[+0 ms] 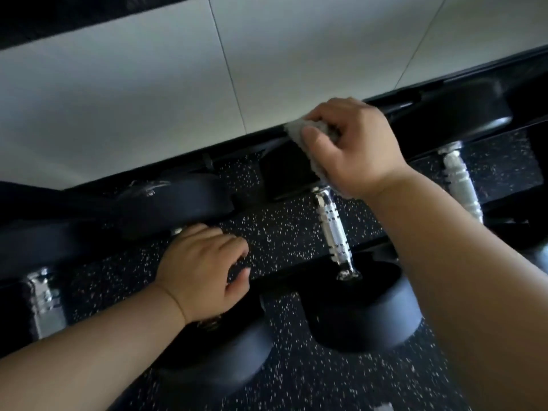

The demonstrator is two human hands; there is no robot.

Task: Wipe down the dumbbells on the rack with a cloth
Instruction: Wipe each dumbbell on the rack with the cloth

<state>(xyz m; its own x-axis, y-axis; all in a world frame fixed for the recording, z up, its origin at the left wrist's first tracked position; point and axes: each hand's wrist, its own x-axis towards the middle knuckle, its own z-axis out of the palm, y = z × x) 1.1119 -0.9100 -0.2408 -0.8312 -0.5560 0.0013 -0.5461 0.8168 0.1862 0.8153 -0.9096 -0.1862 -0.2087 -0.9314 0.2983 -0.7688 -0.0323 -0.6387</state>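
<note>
Flooring [281, 232], black with white specks, is showing through the open middle of the rack [237, 146], and a pale panelled wall [148, 99] is rising right behind the rack's far edge. Four weights are lying across the rack, side by side, each handle running from the far edge towards the near one.

The dumbbell [332, 229] I am watching is sitting about mid-rack, its chrome handle bare and its black near head hanging past the near edge. A third dumbbell [459, 179] is lying just to its right, apart from it. A fourth dumbbell [44, 298] is blurring out towards the rack's left end. Nothing is lying over the chrome handle I am watching, but its far head is partly hidden.

My right hand [353, 146] is reaching over that far head at the rack's far edge, wrist raised, knuckles up. Its fingers and thumb are curling round a bunched whitish cloth [299, 129] and pressing it against the top of the black head.

My left hand [201, 268] is coming in low from the near left, palm down. It is wrapping round the handle of the neighbouring dumbbell [178, 200], fingers curling over it and thumb tucking beneath. Most of that handle is hidden under the hand.
</note>
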